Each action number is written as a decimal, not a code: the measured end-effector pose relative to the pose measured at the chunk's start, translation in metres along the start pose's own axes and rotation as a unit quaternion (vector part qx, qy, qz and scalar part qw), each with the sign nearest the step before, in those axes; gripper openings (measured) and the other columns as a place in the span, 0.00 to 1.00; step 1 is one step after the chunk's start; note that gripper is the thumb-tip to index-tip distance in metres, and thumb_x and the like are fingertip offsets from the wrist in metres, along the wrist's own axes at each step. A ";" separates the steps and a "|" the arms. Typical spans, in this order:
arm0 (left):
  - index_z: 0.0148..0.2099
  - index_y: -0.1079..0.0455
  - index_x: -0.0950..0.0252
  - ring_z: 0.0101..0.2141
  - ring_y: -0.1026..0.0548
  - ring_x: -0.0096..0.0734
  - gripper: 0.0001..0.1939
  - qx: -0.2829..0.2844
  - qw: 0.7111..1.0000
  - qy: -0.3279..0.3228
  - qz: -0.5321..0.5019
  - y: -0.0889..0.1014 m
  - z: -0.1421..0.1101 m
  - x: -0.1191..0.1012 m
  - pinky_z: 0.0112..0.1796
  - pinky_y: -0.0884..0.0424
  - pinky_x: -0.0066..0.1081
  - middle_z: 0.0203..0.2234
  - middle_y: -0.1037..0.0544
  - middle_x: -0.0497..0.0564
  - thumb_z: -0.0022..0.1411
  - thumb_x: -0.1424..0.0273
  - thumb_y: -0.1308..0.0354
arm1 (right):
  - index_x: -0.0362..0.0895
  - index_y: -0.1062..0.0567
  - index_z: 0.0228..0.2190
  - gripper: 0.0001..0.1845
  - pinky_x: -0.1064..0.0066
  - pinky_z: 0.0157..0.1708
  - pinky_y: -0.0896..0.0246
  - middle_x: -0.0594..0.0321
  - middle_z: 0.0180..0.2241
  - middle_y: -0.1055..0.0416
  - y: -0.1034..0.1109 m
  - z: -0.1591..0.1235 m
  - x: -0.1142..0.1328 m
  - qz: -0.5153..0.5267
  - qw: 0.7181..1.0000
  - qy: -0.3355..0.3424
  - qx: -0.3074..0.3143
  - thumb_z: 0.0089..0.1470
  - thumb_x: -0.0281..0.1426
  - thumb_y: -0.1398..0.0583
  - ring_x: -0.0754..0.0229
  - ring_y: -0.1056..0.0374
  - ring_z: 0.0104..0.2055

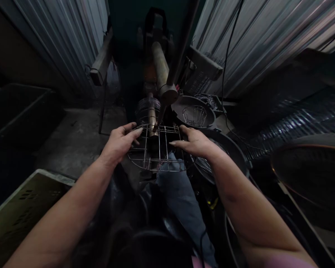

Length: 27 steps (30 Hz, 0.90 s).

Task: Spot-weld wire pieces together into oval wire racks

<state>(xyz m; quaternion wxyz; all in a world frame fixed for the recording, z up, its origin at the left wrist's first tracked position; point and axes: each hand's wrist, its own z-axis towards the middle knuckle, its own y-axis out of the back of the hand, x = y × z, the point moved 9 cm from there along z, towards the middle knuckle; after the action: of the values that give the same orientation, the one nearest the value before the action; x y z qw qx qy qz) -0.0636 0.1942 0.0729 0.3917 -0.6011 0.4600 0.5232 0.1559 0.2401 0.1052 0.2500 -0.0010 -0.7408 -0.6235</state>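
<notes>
Between my two hands is a round wire rack [159, 149] with a grid of thin rods, held roughly level above my knee. My left hand [123, 139] grips its left rim between thumb and fingers. On the opposite side, my right hand [194, 140] pinches the rim, thumb stretched over the wires. The rack's far edge lies at the tip of a machine's upper arm [167, 93], close to a brass-coloured lower post [153, 119]. Whether the rack touches the electrode tip there I cannot tell. Behind it, a round wire basket [147, 108] surrounds the lower post.
Right of the machine, a shallow pan [181, 106] holds a small wire basket [194, 115]. A larger dark basin [237, 156] contains loose wire pieces. A yellowish plastic crate [30, 201] stands at lower left. A cable [226, 67] hangs at right; shiny wire goods [301, 126] are stacked beyond.
</notes>
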 end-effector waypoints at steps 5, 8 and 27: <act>0.37 0.29 0.70 0.15 0.37 0.22 0.14 -0.011 0.996 0.027 -0.089 0.002 -0.009 0.014 0.13 0.45 0.21 0.16 0.32 0.48 0.48 0.68 0.40 | 0.42 0.31 0.42 0.27 0.66 0.43 0.39 0.57 0.38 0.30 -0.002 -0.001 0.002 0.073 0.997 0.001 0.018 0.44 0.46 0.41 0.57 0.34 0.41; 0.35 0.29 0.69 0.13 0.39 0.21 0.11 -0.015 0.995 0.039 -0.094 0.000 -0.008 0.015 0.11 0.48 0.20 0.15 0.34 0.47 0.48 0.69 0.41 | 0.41 0.31 0.45 0.27 0.67 0.45 0.39 0.57 0.42 0.30 -0.007 -0.001 0.003 0.186 0.981 -0.008 0.055 0.47 0.45 0.42 0.57 0.34 0.44; 0.53 0.37 0.65 0.30 0.25 0.36 0.28 0.276 0.904 0.308 -0.105 -0.046 -0.148 0.155 0.31 0.30 0.33 0.35 0.25 0.57 0.48 0.72 0.38 | 0.42 0.30 0.47 0.26 0.73 0.48 0.41 0.61 0.45 0.30 -0.046 -0.136 -0.210 0.194 0.924 -0.283 -0.168 0.43 0.34 0.38 0.61 0.34 0.46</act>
<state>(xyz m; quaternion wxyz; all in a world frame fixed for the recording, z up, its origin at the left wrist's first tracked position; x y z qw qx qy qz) 0.0252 0.0438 -0.0592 0.4338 -0.6450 0.6176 0.1198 0.3755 0.1697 -0.0022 0.1419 -0.3630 -0.6506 -0.6518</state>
